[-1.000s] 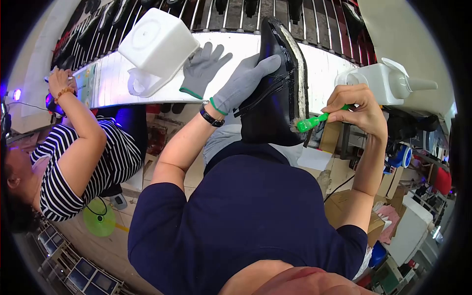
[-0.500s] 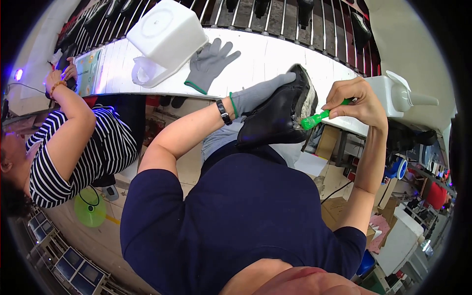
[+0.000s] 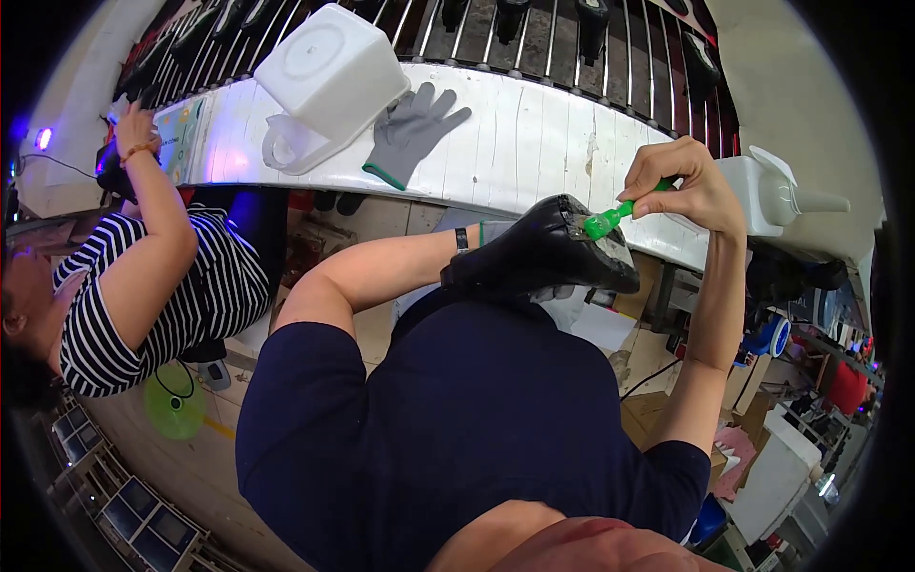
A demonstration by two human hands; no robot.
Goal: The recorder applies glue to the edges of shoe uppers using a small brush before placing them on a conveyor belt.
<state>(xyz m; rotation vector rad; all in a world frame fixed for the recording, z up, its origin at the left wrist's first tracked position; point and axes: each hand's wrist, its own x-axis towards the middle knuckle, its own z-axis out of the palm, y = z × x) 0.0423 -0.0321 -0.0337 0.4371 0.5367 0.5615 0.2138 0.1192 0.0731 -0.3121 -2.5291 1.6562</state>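
My left hand [image 3: 488, 232], in a grey glove with a green cuff, holds a black shoe [image 3: 529, 259] close to my chest; the shoe hides most of that hand. The shoe lies nearly level with its pale sole [image 3: 610, 250] turned up to the right. My right hand [image 3: 684, 186], bare, pinches a small green brush [image 3: 607, 219]. The brush's bristle end touches the sole near the shoe's right end.
A white workbench [image 3: 543, 143] runs across the back. On it lie an upturned white tub with a handle [image 3: 329, 76] and a loose grey glove [image 3: 412, 132]. A white nozzle jug [image 3: 774, 195] stands at the right. A person in a striped shirt [image 3: 157, 291] works at the left.
The shoe has come down from upright over the bench to lying low near my chest, sole up. My right hand followed with the green brush, which now rests on the sole.
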